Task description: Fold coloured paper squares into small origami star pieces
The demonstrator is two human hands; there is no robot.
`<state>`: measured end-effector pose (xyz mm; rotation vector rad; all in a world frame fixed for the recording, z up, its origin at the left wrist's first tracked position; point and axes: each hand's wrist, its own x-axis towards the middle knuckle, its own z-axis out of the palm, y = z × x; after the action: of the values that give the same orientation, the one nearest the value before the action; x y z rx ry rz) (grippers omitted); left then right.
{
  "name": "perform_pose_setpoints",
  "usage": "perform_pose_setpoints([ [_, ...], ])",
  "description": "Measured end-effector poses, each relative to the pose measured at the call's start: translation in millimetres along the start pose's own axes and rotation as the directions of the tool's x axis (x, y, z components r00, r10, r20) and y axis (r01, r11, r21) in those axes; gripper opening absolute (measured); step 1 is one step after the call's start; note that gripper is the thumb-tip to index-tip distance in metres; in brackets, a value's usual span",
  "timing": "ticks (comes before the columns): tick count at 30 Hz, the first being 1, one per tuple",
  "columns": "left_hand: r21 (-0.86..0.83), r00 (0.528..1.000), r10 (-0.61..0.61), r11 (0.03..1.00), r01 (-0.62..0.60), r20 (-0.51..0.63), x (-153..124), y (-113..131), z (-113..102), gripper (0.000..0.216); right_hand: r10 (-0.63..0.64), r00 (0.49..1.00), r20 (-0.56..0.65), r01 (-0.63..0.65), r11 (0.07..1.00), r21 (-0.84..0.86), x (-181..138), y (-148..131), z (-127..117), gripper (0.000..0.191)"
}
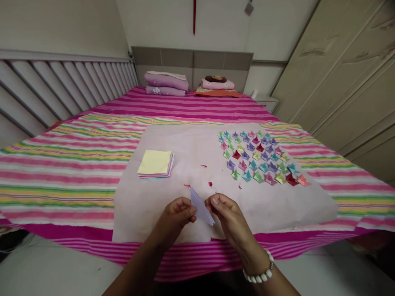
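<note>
A lavender sheet of paper (200,207), folded to a triangle, is held up between my two hands near the front edge of the bed. My left hand (179,213) pinches its left side between thumb and fingers. On the other side, my right hand (226,209) has thumb and fingertips closed at the paper's right edge. Left of and beyond my hands lies a stack of square coloured paper (155,163), pale yellow on top. To the right, folded paper pieces (258,176) in many colours stand in rows.
A large pale sheet (138,213) lies over the striped bedspread (77,164). Small red marks or scraps (210,184) dot it. Folded bedding (166,84) is piled by the headboard (175,59). A slatted rail (61,90) runs along the left, a wardrobe (345,78) along the right.
</note>
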<state>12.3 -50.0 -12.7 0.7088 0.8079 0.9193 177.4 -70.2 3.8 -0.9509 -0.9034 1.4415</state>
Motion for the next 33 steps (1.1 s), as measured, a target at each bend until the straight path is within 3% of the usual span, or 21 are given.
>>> perform_pose_setpoints([
  [10, 0.044, 0.999, -0.011, 0.999, 0.009, 0.042, 0, -4, 4, 0.027, 0.092, 0.994, 0.064, -0.096, 0.993, 0.066, -1, 6, 0, 0.018],
  [20, 0.097, 0.998, -0.010, 0.995, 0.005, 0.058, -1, -4, 1, 0.026, 0.108, 0.993, 0.038, -0.111, 0.990, 0.082, 0, 3, 0, 0.016],
  [25, 0.041, 1.000, -0.010, 0.999, 0.010, 0.015, 0, -6, 1, 0.030, 0.091, 0.995, 0.043, -0.094, 0.994, 0.057, 1, 7, -1, 0.018],
  [29, 0.030, 0.999, 0.026, 0.999, -0.025, -0.026, 1, -9, -1, 0.027, -0.026, 0.999, 0.028, 0.026, 0.999, -0.022, 1, 12, -3, 0.035],
  [33, 0.156, 0.997, 0.070, 0.986, -0.063, -0.039, 2, -11, -1, 0.028, -0.064, 0.996, 0.064, 0.070, 0.994, -0.084, 2, 15, -2, 0.049],
])
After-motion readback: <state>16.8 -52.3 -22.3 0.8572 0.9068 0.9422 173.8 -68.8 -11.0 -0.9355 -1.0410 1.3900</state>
